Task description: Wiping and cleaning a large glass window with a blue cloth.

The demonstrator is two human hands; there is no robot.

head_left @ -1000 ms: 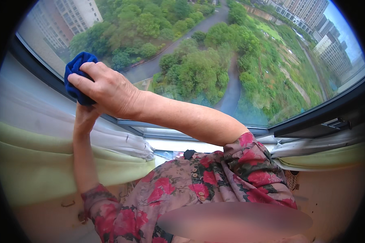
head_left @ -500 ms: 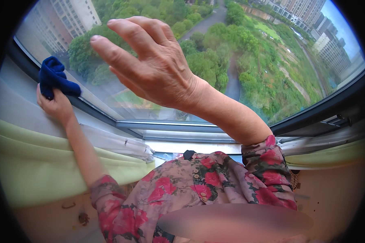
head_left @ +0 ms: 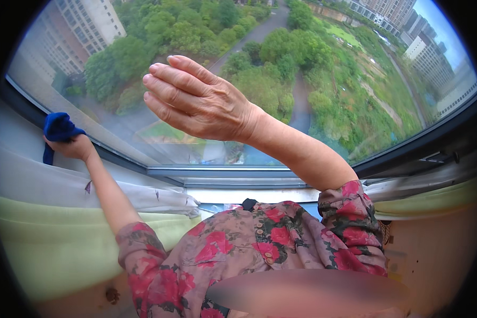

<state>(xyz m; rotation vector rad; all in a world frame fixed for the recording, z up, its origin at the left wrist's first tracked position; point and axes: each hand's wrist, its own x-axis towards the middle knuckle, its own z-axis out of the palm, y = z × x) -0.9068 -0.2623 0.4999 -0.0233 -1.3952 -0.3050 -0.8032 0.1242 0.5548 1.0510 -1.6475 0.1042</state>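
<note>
My left hand (head_left: 75, 147) is closed round a dark blue cloth (head_left: 60, 126) at the left side of the window frame (head_left: 127, 161). Part of the cloth hangs down past the hand. My right hand (head_left: 204, 102) is raised in front of the window pane (head_left: 238, 151), with its fingers stretched out and nothing held. Whether the right hand touches the glass cannot be told. Both forearms come out of rolled floral sleeves.
A white sheer curtain (head_left: 138, 192) and a pale green curtain (head_left: 53, 241) hang at the left, below my left arm. More green curtain (head_left: 434, 200) is at the right. A white sill (head_left: 238, 195) runs below the window. Trees, a road and tall buildings show outside.
My left hand has moved down along the frame with the cloth. My right hand has come lower, and its fingers lie closer together.
</note>
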